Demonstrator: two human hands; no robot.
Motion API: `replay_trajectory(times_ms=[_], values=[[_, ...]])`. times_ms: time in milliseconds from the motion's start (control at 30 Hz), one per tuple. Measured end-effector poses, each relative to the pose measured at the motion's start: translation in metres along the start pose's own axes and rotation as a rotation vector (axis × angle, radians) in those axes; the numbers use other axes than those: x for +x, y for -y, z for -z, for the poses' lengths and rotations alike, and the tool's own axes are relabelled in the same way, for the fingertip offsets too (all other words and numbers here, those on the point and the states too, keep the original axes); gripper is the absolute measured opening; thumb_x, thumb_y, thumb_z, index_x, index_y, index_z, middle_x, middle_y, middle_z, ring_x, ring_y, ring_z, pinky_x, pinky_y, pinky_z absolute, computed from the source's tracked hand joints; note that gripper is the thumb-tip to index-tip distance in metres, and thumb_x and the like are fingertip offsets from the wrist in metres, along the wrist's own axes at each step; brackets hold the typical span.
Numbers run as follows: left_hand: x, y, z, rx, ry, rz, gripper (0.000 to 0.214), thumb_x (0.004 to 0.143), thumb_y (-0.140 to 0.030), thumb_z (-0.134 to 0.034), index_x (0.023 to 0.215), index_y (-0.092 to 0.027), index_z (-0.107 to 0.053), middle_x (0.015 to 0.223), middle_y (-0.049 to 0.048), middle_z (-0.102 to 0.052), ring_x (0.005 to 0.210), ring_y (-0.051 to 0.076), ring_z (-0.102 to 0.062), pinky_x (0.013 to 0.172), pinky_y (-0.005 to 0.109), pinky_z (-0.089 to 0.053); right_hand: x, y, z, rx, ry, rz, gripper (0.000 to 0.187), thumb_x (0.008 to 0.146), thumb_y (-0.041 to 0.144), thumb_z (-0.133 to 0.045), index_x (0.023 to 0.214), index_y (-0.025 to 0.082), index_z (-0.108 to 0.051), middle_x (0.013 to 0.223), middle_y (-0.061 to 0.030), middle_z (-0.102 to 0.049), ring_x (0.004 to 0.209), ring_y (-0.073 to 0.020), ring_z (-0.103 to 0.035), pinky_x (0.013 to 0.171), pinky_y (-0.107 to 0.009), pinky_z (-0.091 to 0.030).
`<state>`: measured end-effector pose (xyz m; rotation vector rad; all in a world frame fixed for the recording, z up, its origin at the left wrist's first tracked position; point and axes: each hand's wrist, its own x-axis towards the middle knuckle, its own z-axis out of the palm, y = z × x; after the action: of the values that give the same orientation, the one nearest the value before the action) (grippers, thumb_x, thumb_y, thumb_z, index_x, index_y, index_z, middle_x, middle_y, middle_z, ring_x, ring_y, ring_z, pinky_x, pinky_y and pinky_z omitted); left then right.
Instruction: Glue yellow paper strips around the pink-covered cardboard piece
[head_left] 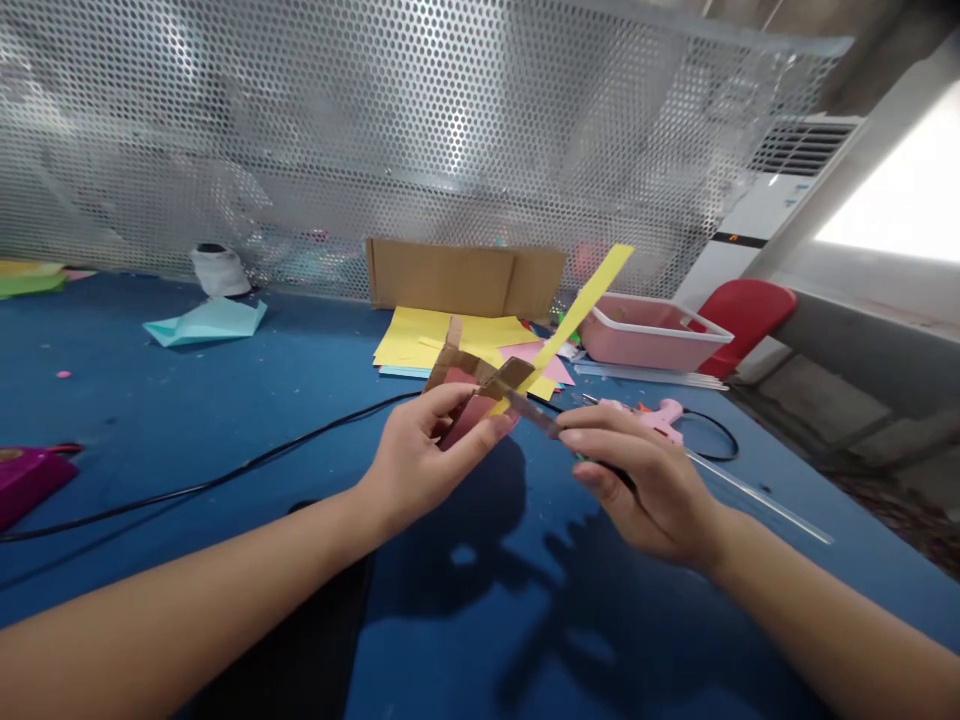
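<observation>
My left hand (427, 440) is closed around a small folded cardboard piece (469, 365) with pink paper on its side. A long yellow paper strip (585, 305) rises to the upper right from this piece, its lower end by my left thumb. My right hand (645, 480) is closed on a cutting tool with a flat grey metal blade (536, 413); its handle is mostly hidden by the fingers. The blade's tip reaches the cardboard and the strip's lower part. Both hands are raised above the blue table (450, 640), where their shadows fall.
Behind the hands lie yellow paper sheets (420, 335), a standing cardboard panel (442, 278) and a pink basket (645, 335). A pink glue gun (664, 418) and a clear stick (765, 497) lie right. A black cable (285, 445) crosses left, near folded light-blue paper (206, 322).
</observation>
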<state>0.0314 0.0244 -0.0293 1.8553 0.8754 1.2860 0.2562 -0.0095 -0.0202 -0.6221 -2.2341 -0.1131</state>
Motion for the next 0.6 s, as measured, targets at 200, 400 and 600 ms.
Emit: replay_trajectory(times_ms=[200, 400, 600], values=[[0.0014, -0.0046, -0.0016, -0.008, 0.020, -0.018, 0.019, 0.076, -0.030, -0.066, 0.087, -0.014, -0.067, 0.065, -0.0001, -0.061, 0.049, 0.008, -0.046, 0.045, 0.019, -0.036, 0.0021, 0.0048, -0.0050, -0.160, 0.045, -0.009, 0.048, 0.083, 0.001, -0.048, 0.122, 0.029, -0.051, 0.107, -0.0077, -0.062, 0.091, -0.0165, -0.061, 0.076, -0.034, -0.052], [-0.0003, -0.0047, -0.0007, -0.002, 0.038, -0.021, 0.019, 0.075, -0.029, -0.065, 0.087, -0.014, -0.067, 0.068, 0.0028, -0.065, 0.051, 0.009, -0.051, 0.044, 0.020, -0.038, 0.0027, 0.0057, -0.0063, -0.148, 0.074, 0.017, 0.045, 0.085, 0.004, -0.045, 0.122, 0.029, -0.051, 0.106, -0.0088, -0.064, 0.092, -0.0172, -0.064, 0.074, -0.032, -0.055], [0.0002, -0.0006, -0.0029, -0.040, 0.000, -0.020, 0.016, 0.072, -0.027, -0.068, 0.083, -0.015, -0.067, 0.067, 0.0018, -0.065, 0.051, 0.009, -0.050, 0.045, 0.019, -0.039, 0.0002, 0.0054, -0.0079, -0.125, 0.073, -0.013, 0.047, 0.084, 0.003, -0.047, 0.123, 0.027, -0.052, 0.107, -0.0096, -0.064, 0.094, -0.0176, -0.063, 0.076, -0.033, -0.055]])
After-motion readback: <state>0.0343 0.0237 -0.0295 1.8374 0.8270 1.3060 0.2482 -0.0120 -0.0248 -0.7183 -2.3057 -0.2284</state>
